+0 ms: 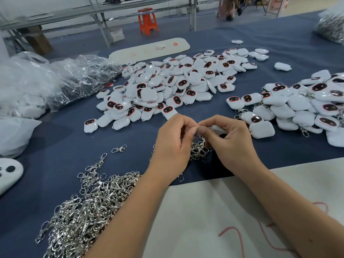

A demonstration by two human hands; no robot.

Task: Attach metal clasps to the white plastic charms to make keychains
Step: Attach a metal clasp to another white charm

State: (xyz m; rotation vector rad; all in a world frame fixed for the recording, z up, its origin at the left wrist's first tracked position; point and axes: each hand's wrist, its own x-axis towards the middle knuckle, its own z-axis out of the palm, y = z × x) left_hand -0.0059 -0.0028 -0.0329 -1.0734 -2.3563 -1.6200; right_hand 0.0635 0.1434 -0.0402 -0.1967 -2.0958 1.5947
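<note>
Blue cloth covers the desk (55, 138), with a pale sheet (214, 211) laid over its near edge under both forearms, and an orange stool (148, 20) stands on the floor far beyond. Well to the left of the left hand lie crumpled clear plastic bags (55, 79). Nearer, below and left of that hand, a big heap of loose metal clasps (89, 207) spreads along the forearm, and a single clasp (119, 148) lies apart just beyond the heap. Past the fingertips of both hands sits the large pile of white plastic charms (176, 84), many showing a dark oval window ringed in red. The left hand (172, 146) has its fingers curled, with thumb and forefinger pinching the small ring (198, 126) at the top of a clasp, right where the two hands meet. A small cluster of clasps (200, 148) lies on the cloth just under and between the hands. The right hand (229, 140) is curled round a white charm (216, 129), only partly visible between its fingers, and its fingertips meet the left hand's at the ring. To the right of the right hand lies a second pile of charms with clasps attached (301, 108), the nearest one touching distance from the knuckles. Far beyond and right rests a bag of shiny metal parts (331, 27).
</note>
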